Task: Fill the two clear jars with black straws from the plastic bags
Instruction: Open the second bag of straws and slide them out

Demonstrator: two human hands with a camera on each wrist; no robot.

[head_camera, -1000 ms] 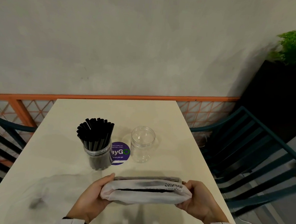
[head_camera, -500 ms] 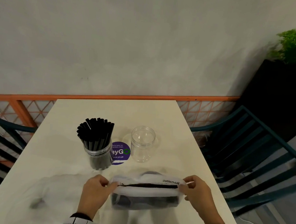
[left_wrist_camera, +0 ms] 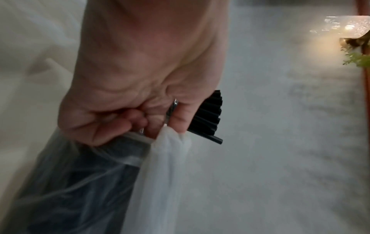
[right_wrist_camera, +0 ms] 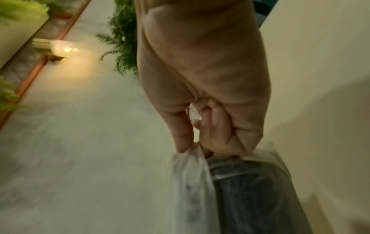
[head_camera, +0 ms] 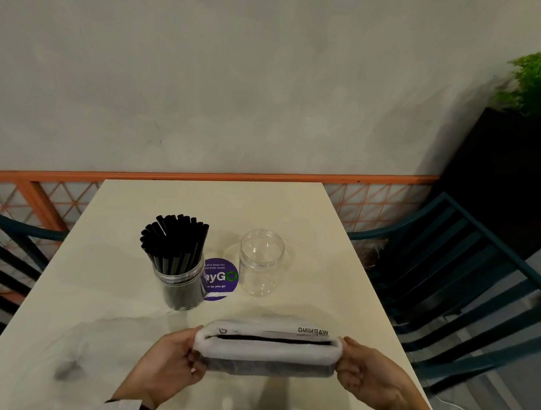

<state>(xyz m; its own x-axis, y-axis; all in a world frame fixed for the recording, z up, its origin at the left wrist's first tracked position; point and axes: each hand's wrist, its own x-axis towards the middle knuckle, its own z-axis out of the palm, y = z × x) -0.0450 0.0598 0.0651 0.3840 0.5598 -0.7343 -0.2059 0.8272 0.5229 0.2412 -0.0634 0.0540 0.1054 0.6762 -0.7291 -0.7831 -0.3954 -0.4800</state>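
Both-handed, the person holds a plastic bag (head_camera: pixel 268 348) of black straws level above the near edge of the table (head_camera: pixel 112 290); the left hand (head_camera: pixel 168 364) pinches its left end with curled fingers (left_wrist_camera: pixel 96 126), and the right hand (head_camera: pixel 369 378) pinches the right end the same way. Behind it, one clear jar (head_camera: pixel 182 282) stands packed with upright black straws (head_camera: pixel 175 243); the empty jar (head_camera: pixel 261 265) stands to its right, a purple sticker (head_camera: pixel 220 279) between them.
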